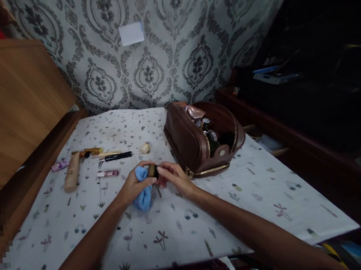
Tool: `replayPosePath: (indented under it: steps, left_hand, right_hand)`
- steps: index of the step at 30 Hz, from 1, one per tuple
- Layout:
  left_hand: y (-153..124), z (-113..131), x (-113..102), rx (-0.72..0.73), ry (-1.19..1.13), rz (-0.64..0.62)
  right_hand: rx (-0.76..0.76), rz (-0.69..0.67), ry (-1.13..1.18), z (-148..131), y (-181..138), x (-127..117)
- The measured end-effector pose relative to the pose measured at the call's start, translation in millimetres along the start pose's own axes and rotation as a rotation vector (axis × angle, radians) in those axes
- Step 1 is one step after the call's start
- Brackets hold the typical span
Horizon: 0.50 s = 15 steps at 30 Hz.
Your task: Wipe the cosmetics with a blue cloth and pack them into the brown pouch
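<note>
My left hand (pixel 134 186) is closed around a blue cloth (pixel 144 194) over the middle of the table. Right beside it, my right hand (pixel 174 176) pinches a small dark, gold-toned cosmetic item (pixel 153 171) whose end rests against the cloth. Both hands meet just left of an open brown toiletry bag (pixel 189 144) that holds several bottles and jars.
A patterned white tablecloth (pixel 238 197) covers the table. At the left lie a beige tube (pixel 71 172), a black pen-like stick (pixel 117 156), a small pink tube (pixel 107 173), a lilac item (pixel 60 165) and a small cream jar (pixel 144 148). A wooden headboard (pixel 9 105) stands left; dark shelves right.
</note>
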State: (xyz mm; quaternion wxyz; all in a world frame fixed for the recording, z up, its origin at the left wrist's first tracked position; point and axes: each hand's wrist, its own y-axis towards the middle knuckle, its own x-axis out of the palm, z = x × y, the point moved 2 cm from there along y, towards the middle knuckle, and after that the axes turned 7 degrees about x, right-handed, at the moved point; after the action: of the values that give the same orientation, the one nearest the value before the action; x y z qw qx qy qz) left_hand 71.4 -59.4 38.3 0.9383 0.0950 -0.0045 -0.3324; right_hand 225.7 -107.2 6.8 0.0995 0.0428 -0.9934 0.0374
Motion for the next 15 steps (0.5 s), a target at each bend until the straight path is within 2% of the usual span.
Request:
replayPosePath:
  steps: [4,12,15]
  left_hand:
    - [0.0,4.1,1.7,0.012,-0.026,-0.024]
    - [-1.0,7.4,-7.1,-0.069,0.08,-0.057]
    - [-1.3,3.1,-9.0,-0.033,0.112,0.006]
  right_hand:
    - [0.087,-0.071,0.143,1.9,1.7,-0.2]
    - [0.089,-0.089,0.187,-1.2,2.1,0.2]
    - [0.102,-0.132,0.214,-1.6,1.8,-0.7]
